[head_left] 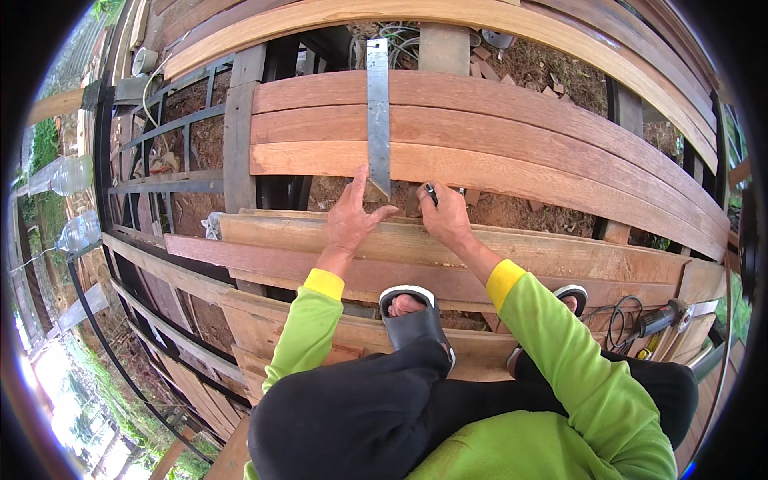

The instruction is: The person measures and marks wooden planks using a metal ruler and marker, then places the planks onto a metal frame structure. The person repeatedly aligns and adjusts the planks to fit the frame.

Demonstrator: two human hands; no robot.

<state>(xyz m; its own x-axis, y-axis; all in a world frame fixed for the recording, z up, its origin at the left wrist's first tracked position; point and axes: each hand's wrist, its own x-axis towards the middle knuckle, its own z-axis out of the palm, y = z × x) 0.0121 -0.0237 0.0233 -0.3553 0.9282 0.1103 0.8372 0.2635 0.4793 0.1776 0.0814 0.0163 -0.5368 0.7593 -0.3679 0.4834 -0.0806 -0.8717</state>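
My left hand (352, 216) has thumb and fingers apart, index fingertip against the lower edge of three reddish wooden planks (488, 140), just left of a flat metal strip (378, 112). The strip lies crosswise over the planks, and its lower end meets a slanted piece (376, 192) beside my fingers. My right hand (444, 216) grips a small dark pen-like object (432, 193) just right of the strip's lower end, below the planks' edge. More boards (552, 252) run beneath both hands.
My sandalled feet (412, 312) rest on the boards below. A power tool (656, 320) with a coiled cord lies at the right. Two plastic bottles (74, 234) are at the left beside a black metal frame. Gaps show soil and wood offcuts underneath.
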